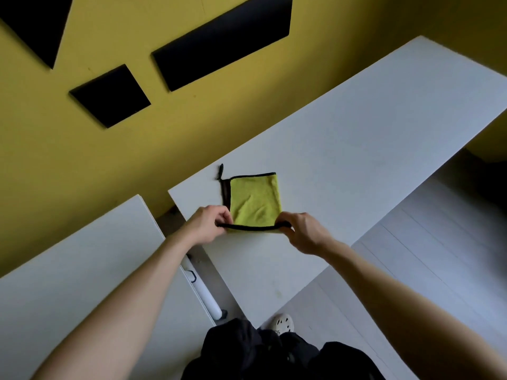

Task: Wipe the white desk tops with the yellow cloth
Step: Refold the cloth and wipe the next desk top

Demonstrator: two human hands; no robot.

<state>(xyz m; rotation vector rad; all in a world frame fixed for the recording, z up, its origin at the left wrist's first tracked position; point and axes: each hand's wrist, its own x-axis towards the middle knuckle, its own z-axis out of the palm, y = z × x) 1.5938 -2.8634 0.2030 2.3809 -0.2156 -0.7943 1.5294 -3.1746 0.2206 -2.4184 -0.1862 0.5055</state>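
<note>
Yellow cloth [255, 202] folded on white desk top [356, 138], near edge pinched at corners; left hand [207, 224] at nine o'clock, right hand [303, 233] at three

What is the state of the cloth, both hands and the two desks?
yellow cloth: lies on the right desk, near edge lifted
left hand: pinches the cloth's near left corner
right hand: pinches the cloth's near right corner
right desk: bears the cloth
left desk: separated by a gap
</note>
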